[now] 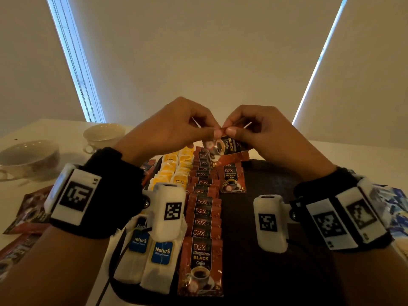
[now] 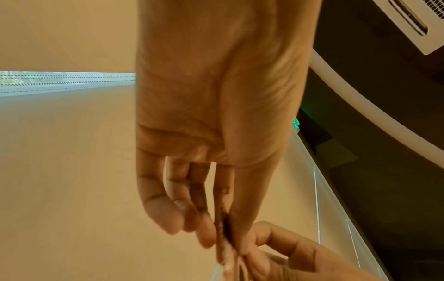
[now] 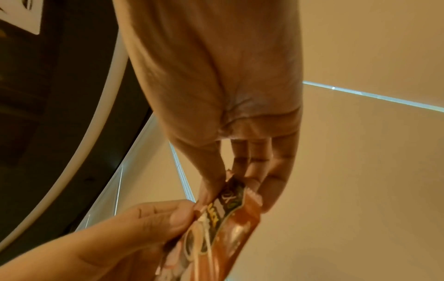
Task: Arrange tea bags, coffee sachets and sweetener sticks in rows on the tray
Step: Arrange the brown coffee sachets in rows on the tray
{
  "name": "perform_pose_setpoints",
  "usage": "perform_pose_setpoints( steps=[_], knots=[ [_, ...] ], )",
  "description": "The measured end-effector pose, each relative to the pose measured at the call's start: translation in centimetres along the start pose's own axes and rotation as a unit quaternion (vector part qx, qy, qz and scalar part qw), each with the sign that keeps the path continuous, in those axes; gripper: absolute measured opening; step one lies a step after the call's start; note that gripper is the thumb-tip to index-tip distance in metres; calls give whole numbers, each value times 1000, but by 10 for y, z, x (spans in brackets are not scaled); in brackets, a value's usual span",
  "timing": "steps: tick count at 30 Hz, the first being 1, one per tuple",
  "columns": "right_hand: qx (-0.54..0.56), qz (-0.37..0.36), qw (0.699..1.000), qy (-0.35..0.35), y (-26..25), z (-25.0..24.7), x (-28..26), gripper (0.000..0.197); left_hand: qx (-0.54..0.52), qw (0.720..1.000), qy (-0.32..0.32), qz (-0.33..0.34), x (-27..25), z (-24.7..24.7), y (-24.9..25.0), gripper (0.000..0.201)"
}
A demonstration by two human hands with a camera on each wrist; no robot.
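My left hand [image 1: 210, 130] and right hand [image 1: 233, 129] are raised above the far end of the dark tray [image 1: 271, 217]. Both pinch the top edge of a red-and-black coffee sachet [image 1: 225, 145], and more red wrapper hangs beneath it. In the wrist views, the left hand [image 2: 225, 232] and right hand [image 3: 235, 190] each squeeze the sachet [image 3: 228, 216] between thumb and fingers. On the tray lie white tea bags with blue labels [image 1: 157, 259], yellow tea bags [image 1: 176, 167], a long overlapping row of coffee sachets [image 1: 204, 208] and a single sachet [image 1: 231, 178] to its right.
Two white teacups [image 1: 103, 134] [image 1: 28, 156] stand on the table at the far left. Loose coffee sachets [image 1: 26, 214] lie at the left edge, blue packets [image 1: 395, 206] at the right. The tray's right half shows bare dark surface. Window blinds hang behind.
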State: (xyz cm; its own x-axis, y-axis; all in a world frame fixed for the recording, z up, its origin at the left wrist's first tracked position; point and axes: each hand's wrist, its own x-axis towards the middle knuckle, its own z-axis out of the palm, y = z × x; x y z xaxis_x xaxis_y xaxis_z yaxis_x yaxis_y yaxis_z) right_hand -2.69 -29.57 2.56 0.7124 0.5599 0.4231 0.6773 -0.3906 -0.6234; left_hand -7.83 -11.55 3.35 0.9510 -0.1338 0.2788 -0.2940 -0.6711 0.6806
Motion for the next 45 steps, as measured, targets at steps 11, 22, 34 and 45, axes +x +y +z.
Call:
perform_pose_setpoints(
  steps=[11,22,34,45],
  knots=[
    [196,152,967,53,-1,-3,-1,20,-163,984,27,-60,-5,-8,1,7],
    [4,325,940,-103,37,-9,-2,19,-96,987,108,-72,-6,-18,-4,22],
    [-20,376,906,-193,54,1,-3,12,-100,986,109,-74,-8,-22,-5,20],
    [-79,373,884,-272,52,10,-6,15,-81,989,103,-71,-8,-25,-6,18]
  ],
)
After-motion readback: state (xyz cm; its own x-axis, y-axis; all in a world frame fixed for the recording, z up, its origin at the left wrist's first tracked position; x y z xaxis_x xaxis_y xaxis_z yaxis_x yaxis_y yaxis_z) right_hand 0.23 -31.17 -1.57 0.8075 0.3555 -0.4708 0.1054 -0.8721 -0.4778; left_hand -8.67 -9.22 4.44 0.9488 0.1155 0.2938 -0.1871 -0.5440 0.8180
